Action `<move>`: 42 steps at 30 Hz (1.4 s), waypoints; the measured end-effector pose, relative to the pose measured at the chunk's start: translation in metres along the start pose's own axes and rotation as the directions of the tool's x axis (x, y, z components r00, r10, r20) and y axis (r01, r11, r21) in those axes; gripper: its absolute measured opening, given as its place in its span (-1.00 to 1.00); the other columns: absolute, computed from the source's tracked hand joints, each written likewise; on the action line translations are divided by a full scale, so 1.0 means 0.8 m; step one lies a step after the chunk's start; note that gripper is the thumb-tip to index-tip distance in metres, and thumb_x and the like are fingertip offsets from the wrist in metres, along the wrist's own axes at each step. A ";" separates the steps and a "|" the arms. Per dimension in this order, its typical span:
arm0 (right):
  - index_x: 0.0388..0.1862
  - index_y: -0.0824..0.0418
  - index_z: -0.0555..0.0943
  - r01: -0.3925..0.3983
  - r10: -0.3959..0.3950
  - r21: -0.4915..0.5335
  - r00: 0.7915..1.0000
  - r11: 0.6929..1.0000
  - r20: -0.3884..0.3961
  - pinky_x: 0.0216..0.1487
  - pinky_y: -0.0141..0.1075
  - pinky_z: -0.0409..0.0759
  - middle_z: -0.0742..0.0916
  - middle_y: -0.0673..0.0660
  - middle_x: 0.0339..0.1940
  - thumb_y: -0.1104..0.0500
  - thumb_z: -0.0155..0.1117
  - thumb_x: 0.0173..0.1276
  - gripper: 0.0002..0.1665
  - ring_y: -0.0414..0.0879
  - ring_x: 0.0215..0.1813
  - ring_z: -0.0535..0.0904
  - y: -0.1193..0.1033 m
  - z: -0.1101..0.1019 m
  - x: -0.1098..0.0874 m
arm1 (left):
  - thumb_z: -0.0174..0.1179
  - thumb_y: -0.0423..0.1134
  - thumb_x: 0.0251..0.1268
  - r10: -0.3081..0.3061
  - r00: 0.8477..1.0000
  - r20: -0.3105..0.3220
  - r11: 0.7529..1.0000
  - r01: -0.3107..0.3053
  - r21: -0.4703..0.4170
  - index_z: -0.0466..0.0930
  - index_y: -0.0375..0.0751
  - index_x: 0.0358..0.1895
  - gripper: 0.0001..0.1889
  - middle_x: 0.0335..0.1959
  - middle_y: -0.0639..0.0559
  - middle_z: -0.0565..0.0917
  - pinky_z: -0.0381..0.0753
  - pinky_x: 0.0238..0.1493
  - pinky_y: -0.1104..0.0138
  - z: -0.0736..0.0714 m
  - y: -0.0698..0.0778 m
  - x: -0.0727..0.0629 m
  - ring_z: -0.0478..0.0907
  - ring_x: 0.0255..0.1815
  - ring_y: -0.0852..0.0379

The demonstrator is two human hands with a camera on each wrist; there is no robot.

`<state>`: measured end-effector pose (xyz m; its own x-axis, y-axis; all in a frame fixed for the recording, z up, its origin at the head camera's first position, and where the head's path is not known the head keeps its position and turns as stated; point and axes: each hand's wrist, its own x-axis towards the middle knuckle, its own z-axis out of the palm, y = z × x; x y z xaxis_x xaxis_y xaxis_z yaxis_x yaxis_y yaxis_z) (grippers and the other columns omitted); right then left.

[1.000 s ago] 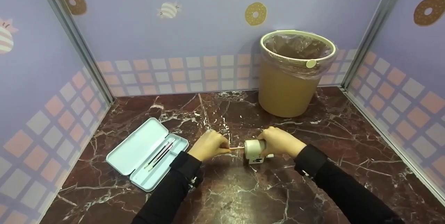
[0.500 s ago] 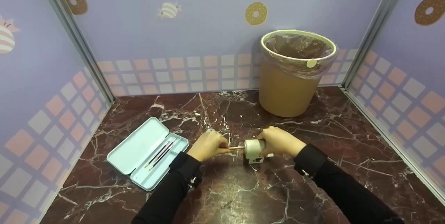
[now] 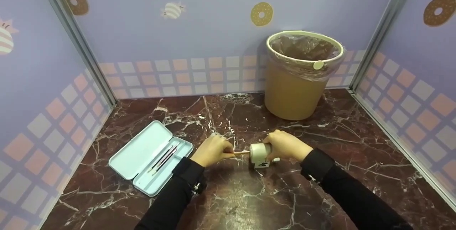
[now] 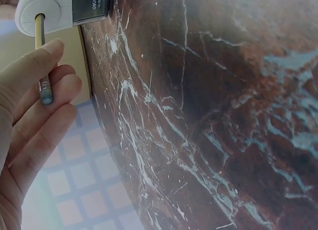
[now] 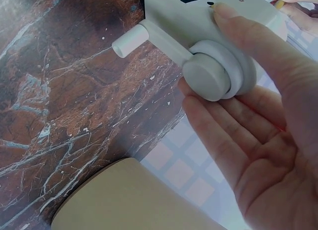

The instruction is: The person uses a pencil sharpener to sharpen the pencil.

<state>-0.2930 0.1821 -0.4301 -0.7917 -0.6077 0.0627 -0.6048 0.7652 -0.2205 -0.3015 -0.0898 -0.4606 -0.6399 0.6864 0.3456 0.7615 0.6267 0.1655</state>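
In the head view, my left hand [image 3: 212,150] pinches a pencil [image 3: 242,152] held level. Thumb and fingers close on it near its blue-grey eraser end, as the left wrist view shows. The pencil [image 4: 40,34] runs into the round hole of a white crank pencil sharpener [image 4: 47,6], which has a dark clear shavings drawer. On the sharpener's other side my right hand [image 3: 288,147] grips the body, thumb on its printed face and fingers behind. The sharpener's crank handle [image 5: 130,39] sticks out away from the right hand, untouched. The pencil's point is hidden inside the sharpener.
A light blue pencil case [image 3: 140,149] lies open at the left, with several pencils [image 3: 164,159] in it. At the back right stands a tan bin [image 3: 294,91] lined with a clear bag. Patterned walls enclose the marbled table [image 3: 249,201].
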 end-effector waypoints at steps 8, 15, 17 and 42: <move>-0.29 0.28 0.79 0.024 -0.024 -0.013 1.000 1.000 -0.006 -0.39 -0.30 0.61 0.83 0.13 -0.41 0.18 0.71 -0.13 -0.61 -0.14 -0.46 0.64 0.000 0.000 -0.001 | 0.48 -0.13 0.13 -0.001 1.000 0.005 1.000 0.001 -0.026 0.79 -0.04 -0.49 -0.87 -0.56 0.12 0.78 0.51 -0.21 0.27 0.000 -0.002 -0.004 0.54 -0.60 0.25; -0.29 0.28 0.79 0.028 -0.028 -0.019 1.000 0.999 -0.001 -0.37 -0.29 0.61 0.83 0.13 -0.41 0.17 0.71 -0.12 -0.61 -0.13 -0.45 0.64 -0.002 -0.001 -0.001 | 0.49 -0.16 0.13 -0.002 1.000 -0.004 0.999 0.002 -0.052 0.80 -0.05 -0.47 -0.89 -0.54 0.12 0.79 0.53 -0.28 0.31 0.000 -0.004 -0.006 0.52 -0.61 0.28; -0.30 0.27 0.79 0.028 -0.028 -0.025 1.000 0.999 -0.002 -0.36 -0.28 0.60 0.83 0.12 -0.42 0.17 0.71 -0.13 -0.62 -0.12 -0.44 0.63 -0.002 -0.002 -0.001 | 0.49 -0.15 0.13 -0.008 1.000 -0.002 0.999 0.008 -0.050 0.81 -0.05 -0.46 -0.90 -0.53 0.12 0.80 0.55 -0.22 0.27 0.000 -0.005 -0.007 0.55 -0.61 0.27; -0.36 0.24 0.78 0.020 -0.021 -0.052 1.000 0.998 -0.018 -0.31 -0.22 0.62 0.82 0.09 -0.45 0.17 0.72 -0.19 -0.63 -0.07 -0.43 0.63 -0.008 -0.002 -0.001 | 0.48 -0.17 0.15 -0.014 1.000 -0.007 0.996 0.013 -0.092 0.82 -0.09 -0.43 -0.90 -0.48 0.09 0.82 0.64 -0.27 0.35 0.002 -0.005 -0.011 0.64 -0.55 0.25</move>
<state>-0.2887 0.1783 -0.4276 -0.7805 -0.6194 0.0846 -0.6239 0.7632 -0.1681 -0.2994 -0.0980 -0.4661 -0.6496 0.6750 0.3499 0.7593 0.5988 0.2546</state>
